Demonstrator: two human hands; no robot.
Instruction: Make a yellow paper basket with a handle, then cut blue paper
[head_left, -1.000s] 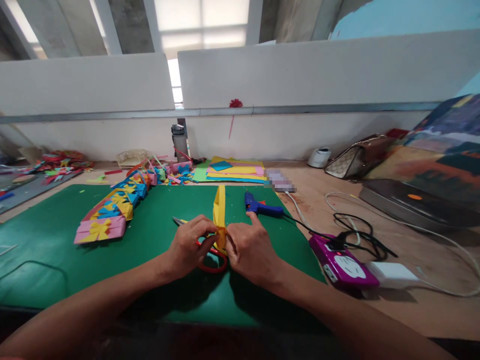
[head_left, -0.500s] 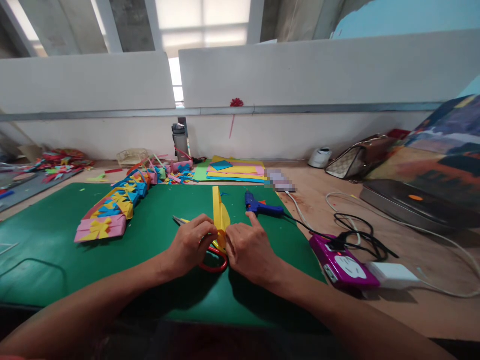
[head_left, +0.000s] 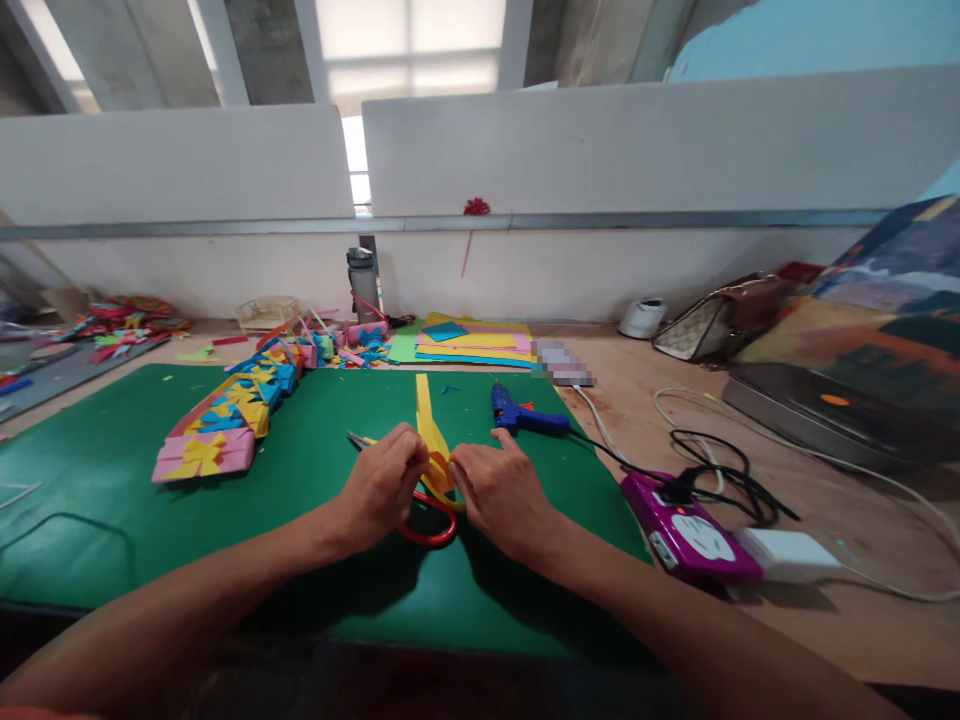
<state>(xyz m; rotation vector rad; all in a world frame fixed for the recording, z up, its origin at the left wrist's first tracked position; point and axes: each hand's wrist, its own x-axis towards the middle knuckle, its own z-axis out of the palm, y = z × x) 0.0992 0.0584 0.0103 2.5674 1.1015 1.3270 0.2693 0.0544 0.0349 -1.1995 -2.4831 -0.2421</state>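
Note:
Between my two hands is a folded strip of yellow paper point(head_left: 429, 425), one end standing up above the fingers. My left hand point(head_left: 384, 487) is closed, pinching the strip's left side. My right hand point(head_left: 504, 497) grips its right side with curled fingers, the thumb knuckle side toward the strip. Beneath the hands lies a pair of scissors point(head_left: 427, 541) with red-edged handles; its blade tips poke out left of my left hand. Just beyond my right hand rests a blue hot glue gun point(head_left: 525, 416) on the green mat point(head_left: 315, 590).
Left on the mat stands a row of pink, yellow and blue paper boxes with bows point(head_left: 204, 455). Behind are stacked coloured sheets point(head_left: 472, 340) and a grey bottle point(head_left: 363, 285). To the right, a purple power strip point(head_left: 686, 530) and cables point(head_left: 739, 480) lie near a dark case point(head_left: 817, 405).
The yellow paper's upright end has tilted and shifted slightly left, and its lower part has spread between my fingers. Both hands stay nearly in place.

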